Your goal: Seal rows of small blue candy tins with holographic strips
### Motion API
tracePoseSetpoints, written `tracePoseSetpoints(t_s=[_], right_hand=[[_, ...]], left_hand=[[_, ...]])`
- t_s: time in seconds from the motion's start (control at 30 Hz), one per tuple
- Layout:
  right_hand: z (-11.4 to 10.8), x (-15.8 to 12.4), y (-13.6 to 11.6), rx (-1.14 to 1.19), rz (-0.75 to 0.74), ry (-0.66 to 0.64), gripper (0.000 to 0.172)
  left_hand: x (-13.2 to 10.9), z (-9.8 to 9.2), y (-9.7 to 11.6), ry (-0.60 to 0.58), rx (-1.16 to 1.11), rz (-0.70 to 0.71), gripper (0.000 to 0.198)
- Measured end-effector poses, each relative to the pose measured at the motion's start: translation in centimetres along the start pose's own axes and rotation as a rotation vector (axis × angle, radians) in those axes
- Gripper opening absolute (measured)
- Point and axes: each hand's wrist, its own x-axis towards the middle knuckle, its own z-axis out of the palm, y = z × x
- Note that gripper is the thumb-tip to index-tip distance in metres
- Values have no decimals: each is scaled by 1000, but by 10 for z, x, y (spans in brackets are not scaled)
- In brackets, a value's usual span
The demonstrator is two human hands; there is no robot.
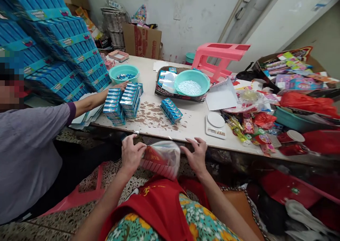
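A clear plastic bag (168, 159) hangs over my lap in front of the table edge, and the red apron shows through it. My left hand (132, 154) pinches the bag's left edge between thumb and fingers. On the other side, my right hand (197, 155) has its thumb and fingers apart. Its thumb tip is close to the bag's right edge, and I cannot tell whether it touches. On the table ahead lies a block of small blue boxes (171, 110). To the left, stacked blue boxes (129, 99) stand beside a co-worker's hand (122, 86).
A white scale (215, 125) sits near the table's front edge. Behind are a teal basin (205, 77) of white pieces in a carton and another teal basin (113, 73). Candy packets (248, 122) crowd the right. Tall stacks of blue cartons (75, 42) rise at left. A co-worker sits left.
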Motion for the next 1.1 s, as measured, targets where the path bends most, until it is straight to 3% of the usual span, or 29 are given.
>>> tracePoseSetpoints(t_s=[0.03,0.1,0.17,0.23,0.4,0.53,0.67,0.77,1.0,1.1], right_hand=[[8,-1,-7,-95,-125,-57,36],[26,-4,-19,-195,-307,-275,24],[41,-4,-21,-239,-359,-478,12],[44,0,-10,-268,-321,-567,14],[10,19,53,-295,-169,-595,18],[-8,47,98,-227,-80,-691,23],[-5,89,132,-129,35,-728,22],[2,125,156,-93,112,-709,15],[19,185,201,-1,137,-824,18],[28,202,212,58,133,-868,22]], left_hand=[[-1,7,8,-10,48,91,15],[-2,21,21,-163,61,238,19],[-1,31,27,-327,46,268,24],[5,35,21,-381,31,192,26],[23,41,-22,-319,-58,-52,24],[35,76,-47,-357,-157,-83,24],[56,120,-59,-472,-170,-111,27],[84,142,-64,-572,-99,-129,28],[154,174,-75,-788,-57,-111,26],[176,180,-78,-805,-63,-125,26]])
